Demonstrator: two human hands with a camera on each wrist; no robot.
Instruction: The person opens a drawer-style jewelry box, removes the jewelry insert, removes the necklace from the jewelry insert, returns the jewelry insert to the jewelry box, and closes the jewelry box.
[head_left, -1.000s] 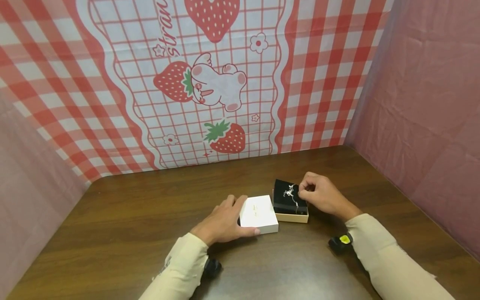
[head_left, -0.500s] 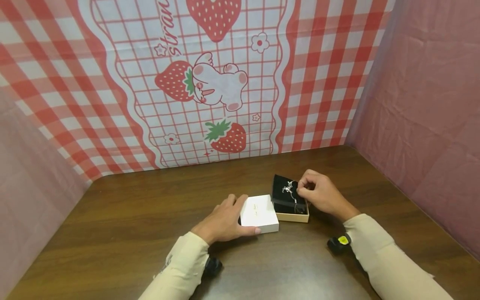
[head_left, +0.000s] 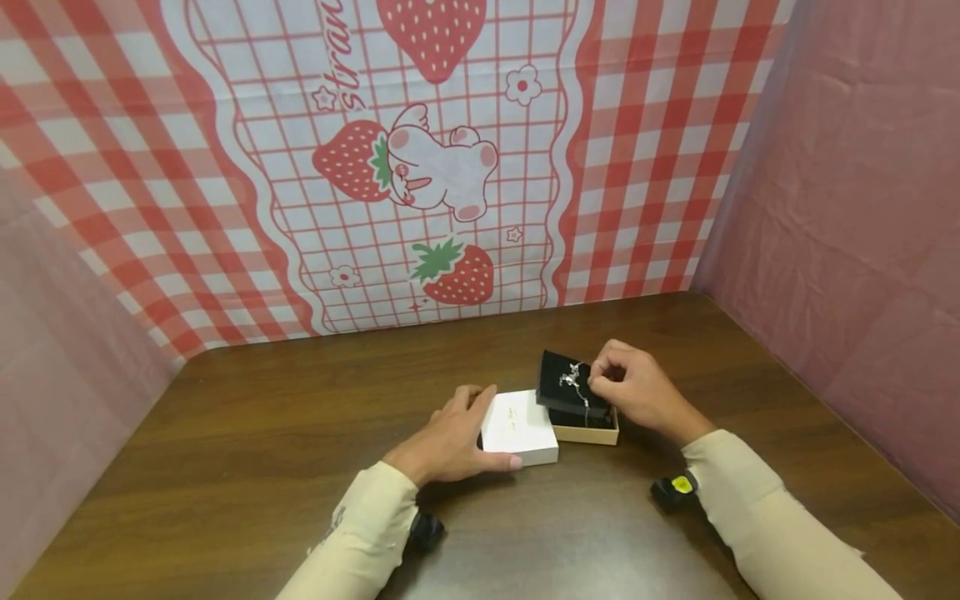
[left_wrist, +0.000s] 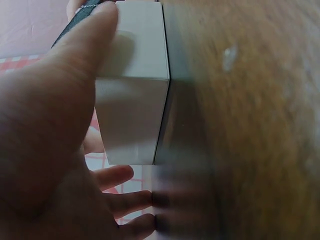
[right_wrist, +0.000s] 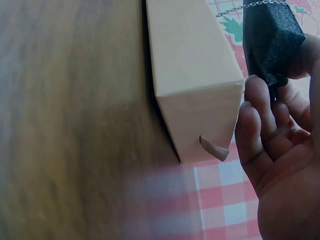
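Head view, lower right of centre: we see the black insert (head_left: 560, 390), pinched by the right hand (head_left: 643, 390), has just shifted left toward the white lid (head_left: 517, 423) the left hand (head_left: 444, 440) grips, so we judge it partly freed from the tan base (head_left: 586, 435).

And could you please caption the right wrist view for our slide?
Right grip pinching a black pad, silver chain across it, above a tan box.

On the far strawberry-print cloth (head_left: 438, 179), left of centre, you are seeing red letters (head_left: 339, 54), "stran", running sideways to the head view's top edge. Nearer you, the white box lid (head_left: 528, 433) is bearing gold lettering (head_left: 513, 419) too small to read.
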